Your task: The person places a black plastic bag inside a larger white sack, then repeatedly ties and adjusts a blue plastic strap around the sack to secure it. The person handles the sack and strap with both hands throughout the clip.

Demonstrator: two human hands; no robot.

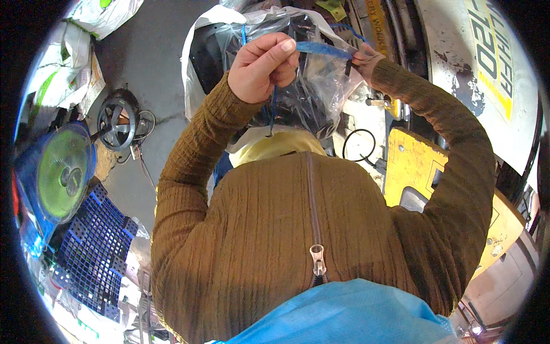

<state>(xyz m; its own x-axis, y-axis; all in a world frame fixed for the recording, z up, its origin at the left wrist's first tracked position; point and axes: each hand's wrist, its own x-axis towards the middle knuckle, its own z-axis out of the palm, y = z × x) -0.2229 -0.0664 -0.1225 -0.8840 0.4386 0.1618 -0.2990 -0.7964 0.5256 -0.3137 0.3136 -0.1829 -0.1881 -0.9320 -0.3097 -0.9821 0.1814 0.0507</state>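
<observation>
Both my hands are raised over a large white sack (201, 23) with a clear plastic liner (326, 86) and black contents showing through it. A flat blue plastic strip (323, 50) is stretched between my hands across the sack's mouth. My left hand (263, 67) is closed, pinching the strip's left end between thumb and fingers. At the strip's other end, my right hand (365, 59) is closed on it beside the liner's edge; its fingertips are partly hidden. Thin blue cords (274, 106) hang about the sack.
On the left stand a green-faced fan (66, 172), a round dark base (117, 120) with cables, a blue plastic pallet (94, 252) and white sacks (63, 63). A yellow machine panel (412, 166) and a white machine housing (458, 51) are close on the right.
</observation>
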